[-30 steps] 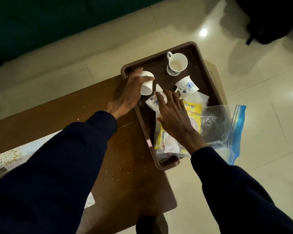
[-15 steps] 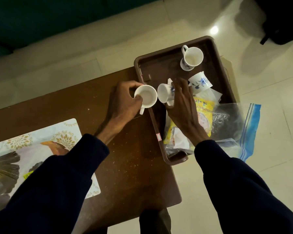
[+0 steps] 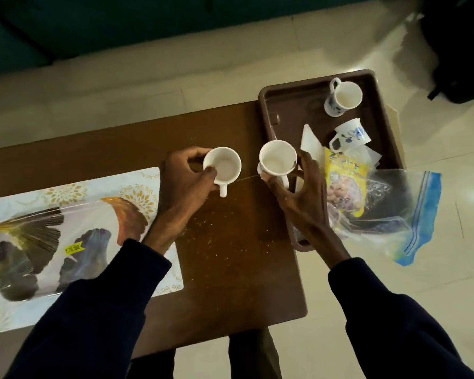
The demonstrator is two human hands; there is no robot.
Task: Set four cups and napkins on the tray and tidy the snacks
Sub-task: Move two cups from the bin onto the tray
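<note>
The left hand (image 3: 186, 184) pinches one white cup (image 3: 222, 166) by its rim above the bare table (image 3: 230, 242), and the right hand (image 3: 301, 198) grips a second cup (image 3: 277, 158) at the tray's near-left rim (image 3: 263, 105). Both are probably held clear to free tray space. An upright cup (image 3: 344, 96) stands far right; a tipped cup (image 3: 349, 136) lies on napkins (image 3: 309, 143) beside the snack bags (image 3: 348, 184).

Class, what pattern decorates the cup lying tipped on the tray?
A blue floral print on white, on the tipped cup; the head view shows it.
</note>
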